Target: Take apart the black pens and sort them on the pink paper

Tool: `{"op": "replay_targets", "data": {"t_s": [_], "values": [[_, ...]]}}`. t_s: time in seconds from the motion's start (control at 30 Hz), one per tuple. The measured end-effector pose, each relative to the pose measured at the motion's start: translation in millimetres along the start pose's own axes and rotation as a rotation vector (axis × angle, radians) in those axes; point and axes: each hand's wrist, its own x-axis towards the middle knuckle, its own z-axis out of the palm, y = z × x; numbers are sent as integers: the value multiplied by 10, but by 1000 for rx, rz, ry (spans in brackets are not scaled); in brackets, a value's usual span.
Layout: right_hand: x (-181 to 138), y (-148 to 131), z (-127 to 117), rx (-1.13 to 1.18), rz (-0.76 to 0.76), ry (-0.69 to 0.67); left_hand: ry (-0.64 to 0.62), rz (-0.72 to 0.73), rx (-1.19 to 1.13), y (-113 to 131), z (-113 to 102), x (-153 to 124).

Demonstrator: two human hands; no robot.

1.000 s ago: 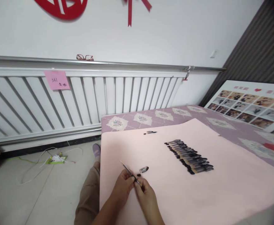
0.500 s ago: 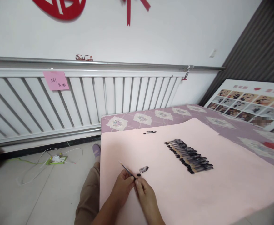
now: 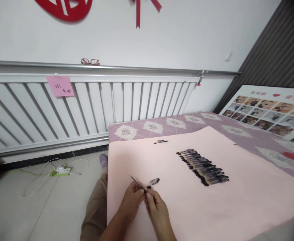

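My left hand (image 3: 131, 200) pinches a thin pen refill (image 3: 136, 181) that slants up to the left over the pink sheet (image 3: 237, 207). My right hand (image 3: 157, 208) meets it fingertip to fingertip at the refill's near end. A small black piece (image 3: 149, 187) lies just beyond the fingers, and a grey-black pen cap (image 3: 154, 181) lies a little further out. To the right lies a neat row of several black pens (image 3: 204, 167). Far up the sheet lies one more pen part (image 3: 161, 142).
The sheet covers a bed with a purple patterned cover (image 3: 162, 127). A white radiator (image 3: 86, 107) with a pink note (image 3: 59, 86) and red glasses (image 3: 90, 61) runs behind. A photo board (image 3: 262, 110) leans at the right. My knee (image 3: 96, 207) and cables (image 3: 58, 170) are at the left.
My right hand has slid slightly toward me along the refill's end. Everything else stays as it was.
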Motion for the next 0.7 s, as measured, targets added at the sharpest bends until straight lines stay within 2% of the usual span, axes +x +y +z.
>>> {"op": "replay_targets", "data": {"t_s": [0.13, 0.4, 0.6, 0.7], "values": [[7, 59, 8, 19, -49, 39, -3, 6, 3, -5, -2, 0], [23, 25, 17, 65, 63, -41, -7, -9, 22, -11, -1, 13], [14, 64, 5, -17, -33, 27, -8, 6, 26, 7, 10, -4], [-3, 58, 4, -2, -22, -3, -18, 5, 50, -9, -7, 4]]}}
